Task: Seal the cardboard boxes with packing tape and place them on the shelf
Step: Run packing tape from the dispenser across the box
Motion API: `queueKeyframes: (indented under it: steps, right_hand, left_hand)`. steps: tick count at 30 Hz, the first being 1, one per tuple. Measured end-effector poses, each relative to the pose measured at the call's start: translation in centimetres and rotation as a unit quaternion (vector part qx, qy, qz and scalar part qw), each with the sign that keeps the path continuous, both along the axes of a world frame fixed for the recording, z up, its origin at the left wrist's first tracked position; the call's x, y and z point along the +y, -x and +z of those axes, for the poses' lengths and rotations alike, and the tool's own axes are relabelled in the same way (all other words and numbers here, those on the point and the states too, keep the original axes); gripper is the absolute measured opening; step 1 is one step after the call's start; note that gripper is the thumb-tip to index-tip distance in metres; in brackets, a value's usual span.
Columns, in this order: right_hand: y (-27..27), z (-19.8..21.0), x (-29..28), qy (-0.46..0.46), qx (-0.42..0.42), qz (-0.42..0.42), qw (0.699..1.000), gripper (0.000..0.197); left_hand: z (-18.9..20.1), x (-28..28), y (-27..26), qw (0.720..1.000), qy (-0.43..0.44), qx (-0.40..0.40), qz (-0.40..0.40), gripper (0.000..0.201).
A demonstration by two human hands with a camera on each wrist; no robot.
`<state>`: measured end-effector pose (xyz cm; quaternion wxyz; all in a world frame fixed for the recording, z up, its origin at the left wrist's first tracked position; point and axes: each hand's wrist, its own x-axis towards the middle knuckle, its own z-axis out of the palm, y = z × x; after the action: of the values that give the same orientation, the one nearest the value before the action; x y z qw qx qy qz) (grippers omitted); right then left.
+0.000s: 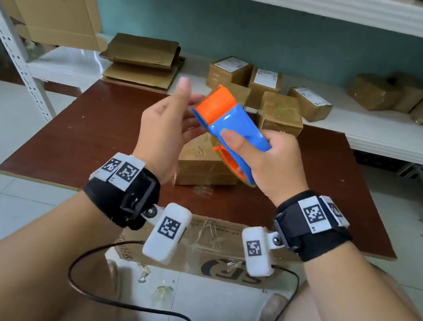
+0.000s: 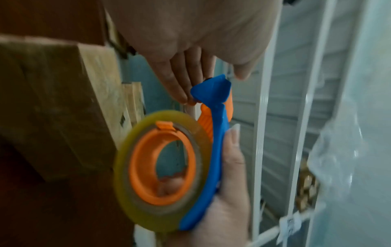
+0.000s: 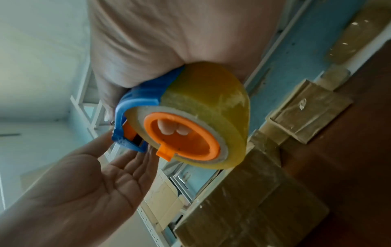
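Both hands raised a tape dispenser point(image 1: 231, 124) above the table point(image 1: 90, 140).
Right hand point(image 1: 268, 164) gripped its blue handle; left hand point(image 1: 165, 130), fingers straight, touched its front end. One box point(image 1: 203, 170) sat underneath, others on the shelf point(image 1: 378, 129) at twelve o'clock.

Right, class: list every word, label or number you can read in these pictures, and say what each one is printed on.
"SF": upside down, on the flat cardboard sheet below the table.
White labels on the shelf boxes: too small to read.
Wrist markers: coded squares, no words.
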<state>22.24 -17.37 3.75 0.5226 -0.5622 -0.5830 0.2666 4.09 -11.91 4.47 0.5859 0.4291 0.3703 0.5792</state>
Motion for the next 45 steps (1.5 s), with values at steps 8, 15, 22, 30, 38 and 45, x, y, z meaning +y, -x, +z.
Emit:
queueKeyframes:
  steps: [8, 15, 22, 30, 38, 45]
  right_hand:
    - [-2.1, -0.2, -1.2, -0.048, -0.192, -0.034, 0.98, 0.076]
    - [-1.7, -0.7, -1.1, -0.021, -0.232, -0.012, 0.972, 0.08]
    - [-1.3, -0.9, -1.5, -0.011, -0.287, -0.017, 0.958, 0.079]
    - [-1.5, -0.8, -2.3, -0.009, -0.291, -0.012, 0.957, 0.075]
    - [-1.5, -0.9, -3.1, -0.009, -0.31, -0.011, 0.951, 0.074]
    - [-2.3, -1.4, -3.5, 0.006, -0.294, -0.007, 0.956, 0.073]
  left_hand:
    - [-1.3, 0.1, 1.0, 0.994, 0.04, 0.001, -0.102, 0.021]
    - [-1.6, 1.2, 1.3, 0.977, 0.162, 0.009, -0.139, 0.018]
    - [-2.3, 2.2, 2.2, 0.967, 0.17, 0.105, -0.158, 0.032]
    - [-1.9, 1.5, 2.9, 0.955, 0.172, 0.127, -0.204, 0.023]
    - [-1.9, 1.1, 3.0, 0.966, 0.125, 0.152, -0.165, 0.015]
    - [-1.9, 0.0, 2.4, 0.973, 0.079, 0.137, -0.167, 0.018]
